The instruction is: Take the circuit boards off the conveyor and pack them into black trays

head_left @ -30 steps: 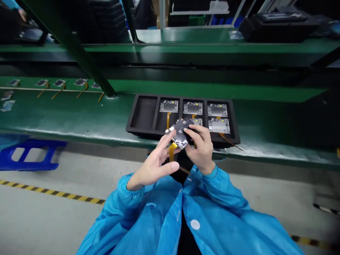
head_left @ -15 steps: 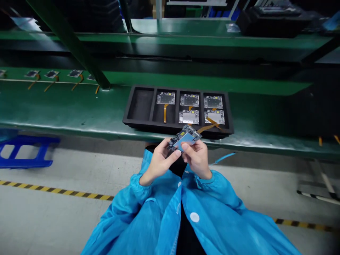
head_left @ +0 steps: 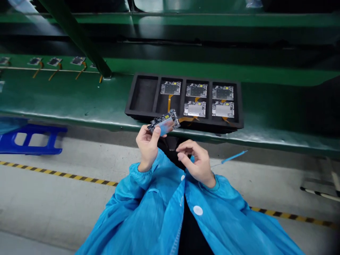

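A circuit board (head_left: 167, 124) with a shiny metal shield and an orange ribbon cable (head_left: 188, 119) is pinched at its lower left by my left hand (head_left: 148, 145). It is tilted in front of the black foam tray (head_left: 184, 122). My right hand (head_left: 195, 159) is off the board, to its lower right, with thumb and fingers curled but apart and nothing visible between them. In the tray's compartments lie several similar boards, among them one board (head_left: 170, 88) in the second compartment and a silvery one (head_left: 194, 108) in the third. The leftmost compartment (head_left: 144, 94) holds none.
The tray stands at the front edge of a green bench (head_left: 101, 106). More boards (head_left: 78, 61) with ribbon cables lie in a row at the left, beside a slanting green post (head_left: 77, 39). A blue plastic stool (head_left: 34, 140) stands on the floor at left.
My right hand has let go of the board and drawn down. My left hand has carried the board leftward and up, nearer the second compartment. The view has tilted down slightly.
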Available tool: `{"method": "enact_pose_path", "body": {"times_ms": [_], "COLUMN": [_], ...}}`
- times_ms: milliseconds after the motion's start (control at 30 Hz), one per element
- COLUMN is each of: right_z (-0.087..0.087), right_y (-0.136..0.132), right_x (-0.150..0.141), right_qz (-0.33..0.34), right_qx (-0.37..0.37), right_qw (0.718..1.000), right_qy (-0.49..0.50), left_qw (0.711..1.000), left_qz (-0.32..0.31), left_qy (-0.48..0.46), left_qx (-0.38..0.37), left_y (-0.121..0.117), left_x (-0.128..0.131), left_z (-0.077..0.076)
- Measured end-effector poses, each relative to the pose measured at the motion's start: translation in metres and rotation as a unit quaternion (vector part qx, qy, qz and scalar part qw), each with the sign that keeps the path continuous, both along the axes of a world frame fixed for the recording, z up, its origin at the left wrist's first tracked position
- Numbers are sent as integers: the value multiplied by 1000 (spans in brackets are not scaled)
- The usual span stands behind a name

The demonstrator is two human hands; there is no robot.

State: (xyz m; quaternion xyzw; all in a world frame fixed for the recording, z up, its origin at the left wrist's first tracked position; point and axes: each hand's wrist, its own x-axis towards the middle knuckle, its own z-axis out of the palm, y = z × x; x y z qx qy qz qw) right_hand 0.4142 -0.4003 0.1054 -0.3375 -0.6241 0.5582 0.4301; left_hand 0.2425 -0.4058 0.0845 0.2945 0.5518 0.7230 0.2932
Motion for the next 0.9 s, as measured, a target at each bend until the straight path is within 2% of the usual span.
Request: {"method": "enact_pose_path", "body": {"times_ms": [100, 200, 333, 533, 633, 733, 800, 900], "right_z": [8, 11, 7, 1, -3, -10, -16, -26], "right_y": [12, 26, 31, 30, 34, 37, 38, 40], "right_x": [-3, -4, -2, 2, 2, 1, -1, -3], "right_qz": [-141, -176, -142, -71, -37, -23, -20, -16], "right_qx": [117, 143, 112, 0, -72, -132, -156, -172], "right_qw": [982, 971, 980, 997, 996, 989, 985, 981], "right_qy": [-49, -76, -82, -25, 23, 60, 76, 89], "left_qw": [999, 997, 992, 986, 987, 978, 968, 963], "left_qz": [-4, -29, -61, -88, -111, -175, -210, -221], "left_qy": [37, 70, 98, 130, 118, 72, 51, 55], "left_qx": [6, 28, 54, 46, 0, -83, -128, -143], "left_y": [-6, -17, -28, -29, -28, -30, -31, -29], "left_x": [1, 2, 0, -10, -12, -9, -4, 0], "left_z": [3, 7, 9, 3, -4, -10, -10, -6]}}
